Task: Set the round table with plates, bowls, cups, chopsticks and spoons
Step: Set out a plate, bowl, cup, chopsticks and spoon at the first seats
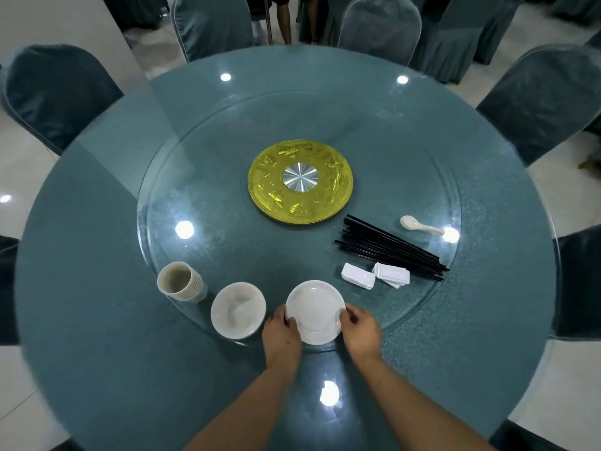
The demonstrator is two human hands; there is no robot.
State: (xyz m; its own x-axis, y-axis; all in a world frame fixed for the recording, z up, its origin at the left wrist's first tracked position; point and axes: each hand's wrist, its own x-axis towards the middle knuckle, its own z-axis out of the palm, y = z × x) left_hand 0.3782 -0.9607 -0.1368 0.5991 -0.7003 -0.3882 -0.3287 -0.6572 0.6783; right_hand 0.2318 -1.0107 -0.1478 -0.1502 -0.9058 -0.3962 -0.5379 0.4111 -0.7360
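Observation:
A stack of white plates [314,310] sits at the near edge of the glass turntable [227,131]. My left hand [281,333] grips its left rim and my right hand [361,330] grips its right rim. To the left stand a stack of white bowls [237,310] and a stack of beige cups [180,281]. Black chopsticks [390,249] lie in a bundle to the right, with a white spoon [421,226] beyond them. White chopstick rests [374,275] lie in two piles beside the chopsticks.
A gold disc with a silver hub [300,182] marks the turntable's centre. The round teal table [81,288] is ringed by covered chairs [55,92]. Someone's legs [286,17] show at the far side.

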